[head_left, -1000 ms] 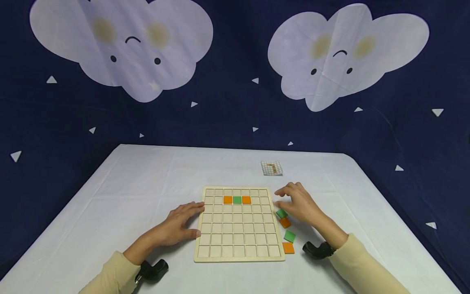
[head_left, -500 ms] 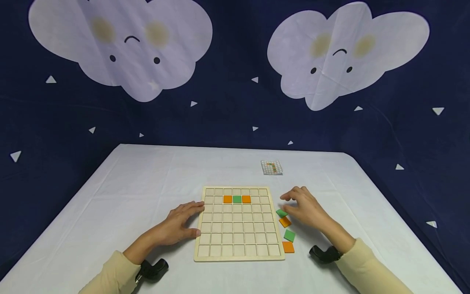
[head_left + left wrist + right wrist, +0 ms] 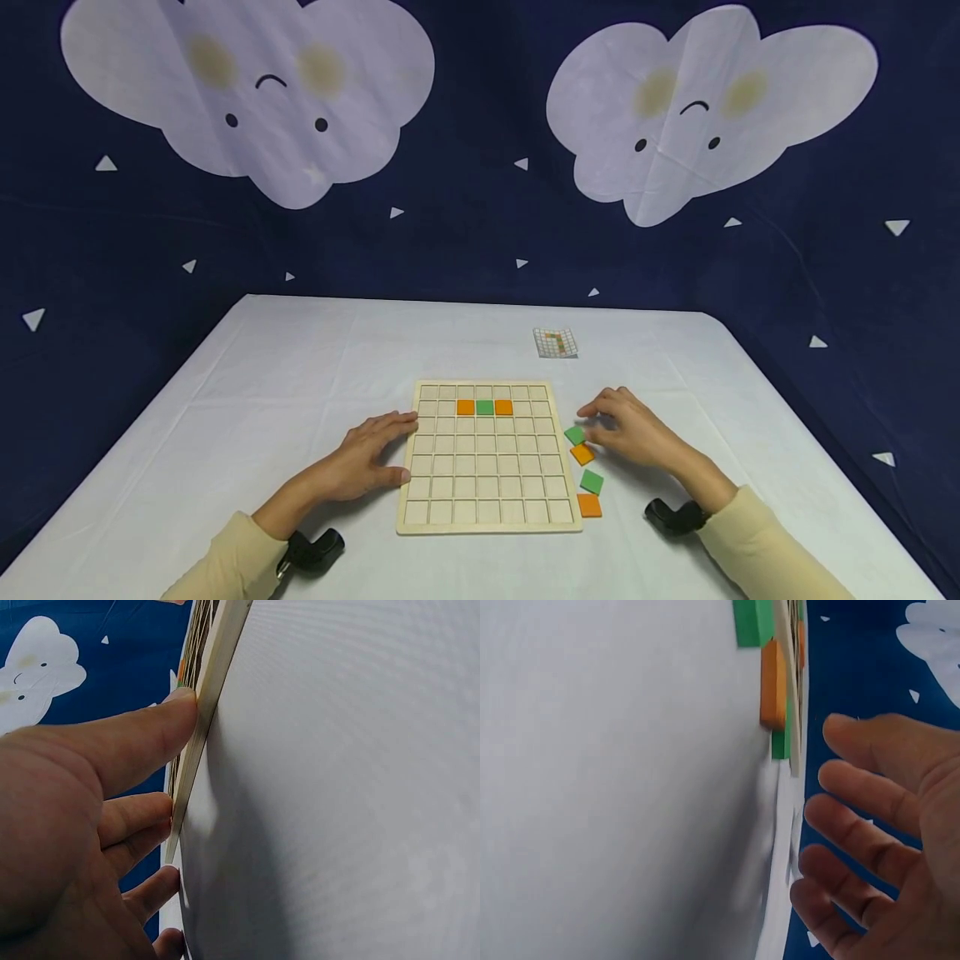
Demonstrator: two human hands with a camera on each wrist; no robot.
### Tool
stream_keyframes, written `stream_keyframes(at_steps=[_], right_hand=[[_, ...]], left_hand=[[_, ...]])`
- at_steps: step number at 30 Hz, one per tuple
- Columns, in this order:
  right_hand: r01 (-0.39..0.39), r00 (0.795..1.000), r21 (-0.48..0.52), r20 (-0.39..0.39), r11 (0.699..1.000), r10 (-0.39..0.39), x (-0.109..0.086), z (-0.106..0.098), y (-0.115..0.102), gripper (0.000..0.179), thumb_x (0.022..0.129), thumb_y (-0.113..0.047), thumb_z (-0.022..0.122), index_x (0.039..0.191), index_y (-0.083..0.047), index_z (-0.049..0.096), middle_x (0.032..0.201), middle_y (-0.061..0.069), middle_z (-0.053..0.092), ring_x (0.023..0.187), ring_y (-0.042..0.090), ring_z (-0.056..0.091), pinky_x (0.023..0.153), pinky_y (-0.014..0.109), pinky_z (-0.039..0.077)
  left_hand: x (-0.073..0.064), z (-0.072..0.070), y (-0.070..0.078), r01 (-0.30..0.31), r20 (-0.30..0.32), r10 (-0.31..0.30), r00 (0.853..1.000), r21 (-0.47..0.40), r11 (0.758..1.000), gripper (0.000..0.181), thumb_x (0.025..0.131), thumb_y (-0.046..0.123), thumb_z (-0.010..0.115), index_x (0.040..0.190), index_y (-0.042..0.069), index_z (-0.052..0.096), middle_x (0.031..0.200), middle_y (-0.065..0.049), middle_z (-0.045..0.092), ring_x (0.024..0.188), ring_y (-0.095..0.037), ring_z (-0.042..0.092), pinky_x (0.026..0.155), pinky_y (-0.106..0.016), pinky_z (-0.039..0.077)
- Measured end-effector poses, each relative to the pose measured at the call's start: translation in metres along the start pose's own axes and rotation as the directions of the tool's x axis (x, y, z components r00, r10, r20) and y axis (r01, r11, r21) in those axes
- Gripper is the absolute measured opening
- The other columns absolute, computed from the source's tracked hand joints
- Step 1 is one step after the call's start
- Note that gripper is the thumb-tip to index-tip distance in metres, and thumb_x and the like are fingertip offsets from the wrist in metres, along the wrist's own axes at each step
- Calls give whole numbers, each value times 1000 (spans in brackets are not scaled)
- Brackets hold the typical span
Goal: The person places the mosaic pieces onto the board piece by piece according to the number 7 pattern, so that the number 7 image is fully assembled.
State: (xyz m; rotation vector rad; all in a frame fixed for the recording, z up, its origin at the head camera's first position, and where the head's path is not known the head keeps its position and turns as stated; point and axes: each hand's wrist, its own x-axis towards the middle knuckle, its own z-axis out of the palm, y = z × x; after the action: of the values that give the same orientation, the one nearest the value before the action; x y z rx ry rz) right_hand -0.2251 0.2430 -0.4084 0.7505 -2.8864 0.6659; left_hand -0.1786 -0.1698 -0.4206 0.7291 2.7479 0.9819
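Right hand: grip apart, nothing held. Far green tile lies on the desk, just off the right edge of the board, to the left of the right thumb and close beside it; whether they touch, cannot tell. Tile square, so no long axis. Right hand nearer; left hand, digits spread, touches the board's left edge. Card shows a coloured grid; no brand or writing legible.

Left hand against a pale board
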Motion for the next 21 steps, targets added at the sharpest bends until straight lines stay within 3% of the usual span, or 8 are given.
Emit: stream_keyframes(at_steps=[9,21], right_hand=[[31,996,-12,89,999,-30,2,1,8,28,79,-24,72,106,-20,69,101,-10,62,94,10,46,82,30,42],[110,988,17,107,994,-112,6,0,15,29,81,-21,72,109,-21,68,99,-10,60,84,11,42,71,19,33]], left_hand=[[-2,-2,-1,-20,-4,20,1000,-9,1000,67,84,31,69,139,4,43,151,-12,35,141,-43,23,108,-67,15],[-1,-1,-1,-23,-10,23,1000,-11,1000,67,83,30,70,139,3,43,151,-12,36,140,-43,23,108,-66,15]])
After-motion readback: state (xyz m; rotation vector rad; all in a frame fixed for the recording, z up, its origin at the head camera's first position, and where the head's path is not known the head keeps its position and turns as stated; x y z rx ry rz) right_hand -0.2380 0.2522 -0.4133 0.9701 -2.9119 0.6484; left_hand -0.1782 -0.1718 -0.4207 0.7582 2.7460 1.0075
